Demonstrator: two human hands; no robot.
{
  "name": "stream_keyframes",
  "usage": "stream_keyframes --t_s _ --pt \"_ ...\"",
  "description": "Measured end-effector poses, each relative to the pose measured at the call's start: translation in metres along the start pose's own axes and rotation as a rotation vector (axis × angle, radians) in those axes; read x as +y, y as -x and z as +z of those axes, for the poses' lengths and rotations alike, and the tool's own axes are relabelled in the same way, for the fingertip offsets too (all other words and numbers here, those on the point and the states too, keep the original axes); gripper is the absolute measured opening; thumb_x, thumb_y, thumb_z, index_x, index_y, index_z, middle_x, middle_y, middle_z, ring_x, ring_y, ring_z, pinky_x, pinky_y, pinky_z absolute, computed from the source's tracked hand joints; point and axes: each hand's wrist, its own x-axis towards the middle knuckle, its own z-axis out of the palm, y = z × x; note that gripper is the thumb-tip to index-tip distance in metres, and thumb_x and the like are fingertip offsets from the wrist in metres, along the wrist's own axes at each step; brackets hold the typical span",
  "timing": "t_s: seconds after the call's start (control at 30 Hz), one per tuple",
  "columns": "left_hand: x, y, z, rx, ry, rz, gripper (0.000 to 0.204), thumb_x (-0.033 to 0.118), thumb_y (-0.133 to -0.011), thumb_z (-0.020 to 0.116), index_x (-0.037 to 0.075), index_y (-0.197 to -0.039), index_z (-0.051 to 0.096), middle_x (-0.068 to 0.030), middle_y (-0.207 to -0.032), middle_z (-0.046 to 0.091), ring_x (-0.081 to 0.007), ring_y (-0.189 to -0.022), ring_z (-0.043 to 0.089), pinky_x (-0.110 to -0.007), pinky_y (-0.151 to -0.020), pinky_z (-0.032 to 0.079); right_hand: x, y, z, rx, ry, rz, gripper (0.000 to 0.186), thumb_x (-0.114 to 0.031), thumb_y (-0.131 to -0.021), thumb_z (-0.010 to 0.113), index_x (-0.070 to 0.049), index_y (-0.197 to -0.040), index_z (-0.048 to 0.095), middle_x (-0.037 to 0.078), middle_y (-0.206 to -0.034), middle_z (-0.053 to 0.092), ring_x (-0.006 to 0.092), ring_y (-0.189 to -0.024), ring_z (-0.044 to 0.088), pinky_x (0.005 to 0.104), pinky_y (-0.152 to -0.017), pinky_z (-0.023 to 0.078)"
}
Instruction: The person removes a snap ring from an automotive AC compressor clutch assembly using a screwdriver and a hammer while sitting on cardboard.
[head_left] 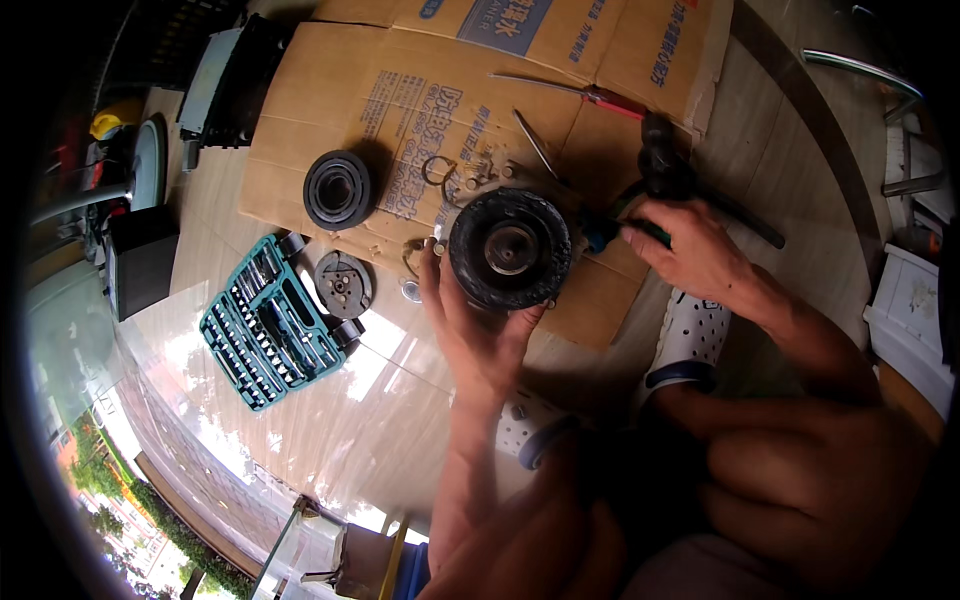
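Observation:
A dark compressor-like metal part with a thick black ring (465, 250) and a round hub (511, 248) faces up in front of me. My left hand (475, 340) wraps its near left side, thumb at the lower edge. On the right, my right hand (700, 250) closes round a dark green handle (655, 232); the tool's kind cannot be made out. Beside the ring's right edge is a small blue piece (597, 238). A thin metal snap ring (437, 170) lies behind the part. Just beyond my right hand rests a black-handled hammer (664, 160).
Flattened cardboard (330, 75) covers the tiled floor, bearing a red-handled screwdriver (612, 102), a metal rod (534, 138) and a black grooved pulley (338, 190). To the left are a round clutch plate (343, 283) and an open teal socket set (272, 325). My white clogs (690, 335) are close by.

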Motion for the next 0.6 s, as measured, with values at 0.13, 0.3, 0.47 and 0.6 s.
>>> stream_keyframes --t_s 0.13,0.3,0.47,0.6 --pt "0.002 0.0 0.002 -0.026 0.03 0.033 0.103 0.039 -0.08 0.096 0.001 -0.159 0.043 -0.0336 -0.163 0.038 -0.0508 -0.151 0.042 -0.053 -0.123 0.038 0.006 0.043 0.03 -0.157 0.049 0.11 0.018 -0.017 -0.101 0.067 -0.001 -0.111 0.067 0.025 -0.094 0.072 0.0494 -0.089 0.072 0.0545 -0.077 0.057" --pt "-0.002 0.017 -0.004 -0.015 0.065 -0.041 0.101 0.029 -0.079 0.097 0.001 -0.16 0.043 -0.0318 -0.163 0.041 -0.0481 -0.149 0.046 -0.052 -0.121 0.041 0.046 0.064 0.075 -0.182 0.246 -0.125 0.017 -0.019 -0.101 0.065 -0.003 -0.108 0.066 0.022 -0.1 0.069 0.047 -0.086 0.074 0.0557 -0.077 0.06" --pt "-0.003 0.034 -0.01 0.014 0.095 -0.086 0.102 0.026 -0.077 0.098 0.002 -0.16 0.044 -0.0284 -0.162 0.045 -0.0453 -0.145 0.051 -0.05 -0.118 0.045 0.017 0.039 0.046 -0.258 0.348 0.075 0.015 -0.015 -0.094 0.067 -0.003 -0.103 0.066 0.021 -0.105 0.067 0.0441 -0.098 0.071 0.057 -0.084 0.06" --pt "-0.009 0.04 -0.01 0.039 0.036 0.02 0.091 0.021 -0.081 0.096 0.004 -0.158 0.051 -0.02 -0.153 0.053 -0.0335 -0.13 0.063 -0.044 -0.102 0.056 0.006 0.034 0.04 -0.124 0.484 0.011 0.013 -0.014 -0.09 0.069 -0.004 -0.098 0.067 0.018 -0.108 0.066 0.0421 -0.111 0.065 0.0574 -0.089 0.059"
